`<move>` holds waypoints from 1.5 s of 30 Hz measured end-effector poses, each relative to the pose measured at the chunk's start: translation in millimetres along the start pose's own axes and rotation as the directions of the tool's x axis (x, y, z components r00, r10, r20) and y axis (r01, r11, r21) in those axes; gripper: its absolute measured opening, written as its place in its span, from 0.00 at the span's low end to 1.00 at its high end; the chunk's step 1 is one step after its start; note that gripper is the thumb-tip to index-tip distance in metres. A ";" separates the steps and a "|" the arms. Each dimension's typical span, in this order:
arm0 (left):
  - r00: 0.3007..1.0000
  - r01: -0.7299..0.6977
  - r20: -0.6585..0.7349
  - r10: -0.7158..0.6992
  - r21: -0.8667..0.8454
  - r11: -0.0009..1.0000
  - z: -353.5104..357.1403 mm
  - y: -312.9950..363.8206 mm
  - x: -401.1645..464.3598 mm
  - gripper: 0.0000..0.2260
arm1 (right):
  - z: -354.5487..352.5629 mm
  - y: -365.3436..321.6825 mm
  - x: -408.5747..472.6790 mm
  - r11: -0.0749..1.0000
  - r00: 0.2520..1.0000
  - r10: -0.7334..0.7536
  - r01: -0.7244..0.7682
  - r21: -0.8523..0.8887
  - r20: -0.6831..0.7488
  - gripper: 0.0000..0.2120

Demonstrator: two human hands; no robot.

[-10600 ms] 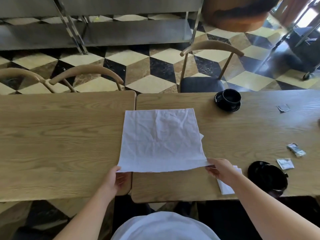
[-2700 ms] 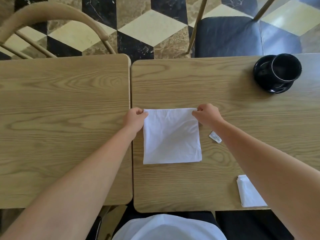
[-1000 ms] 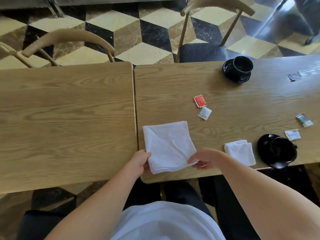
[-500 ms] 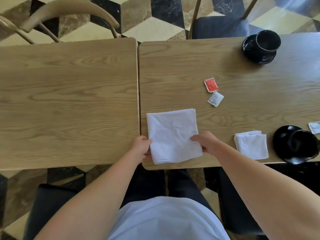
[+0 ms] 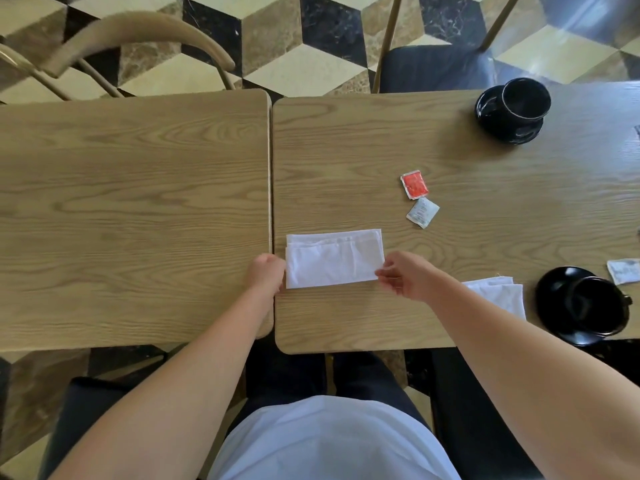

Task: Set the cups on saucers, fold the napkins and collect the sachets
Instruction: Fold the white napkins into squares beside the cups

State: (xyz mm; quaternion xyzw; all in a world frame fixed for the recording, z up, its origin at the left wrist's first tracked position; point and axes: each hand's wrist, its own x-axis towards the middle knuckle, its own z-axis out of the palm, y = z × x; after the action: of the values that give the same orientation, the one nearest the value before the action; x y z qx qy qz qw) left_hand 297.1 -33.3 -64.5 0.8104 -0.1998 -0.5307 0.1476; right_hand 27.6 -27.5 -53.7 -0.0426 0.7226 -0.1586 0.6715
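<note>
The white napkin (image 5: pixel 334 259), folded into a strip between the hands, is pinched at its ends by the left hand (image 5: pixel 266 274) and right hand (image 5: pixel 403 273) — edges should be kept aligned and the crease pressed flat.

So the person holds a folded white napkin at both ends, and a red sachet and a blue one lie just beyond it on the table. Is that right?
Not quite. In the head view the sachet beside the red sachet is white, not blue. The rest holds: the left hand and right hand hold the folded napkin at its ends.
</note>
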 end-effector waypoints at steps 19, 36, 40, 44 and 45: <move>0.960 -0.226 -0.088 0.265 0.308 0.924 30.0 22.8 41.9 0.15 | -2.4 -8.1 26.0 0.740 0.926 -0.360 0.210 -0.640 -0.113 0.12; 0.761 0.617 0.569 -0.313 -0.485 0.619 97.0 -9.2 -57.5 0.20 | 32.6 -40.6 35.9 0.111 0.762 -0.638 0.232 -0.966 0.110 0.19; 0.783 0.581 0.576 -0.234 -0.546 0.603 97.4 -4.2 -62.0 0.10 | 22.0 -43.3 20.8 0.140 0.806 -0.578 0.251 -0.958 0.127 0.12; 0.827 0.503 0.526 -0.198 -0.536 0.678 86.0 2.3 -66.6 0.07 | 13.7 -46.8 4.2 0.480 0.924 -0.372 0.278 -0.832 0.094 0.14; 0.833 0.489 0.518 -0.194 -0.526 0.696 82.7 4.9 -67.0 0.06 | 10.8 -47.2 -0.7 0.597 0.942 -0.329 0.266 -0.757 0.071 0.11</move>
State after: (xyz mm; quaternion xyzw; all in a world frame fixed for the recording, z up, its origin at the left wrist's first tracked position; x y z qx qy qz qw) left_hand 196.3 -7.7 -41.2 0.5982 0.1244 -0.7467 0.2630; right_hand 31.2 -73.8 -40.0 -0.4323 0.7296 0.0463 0.5279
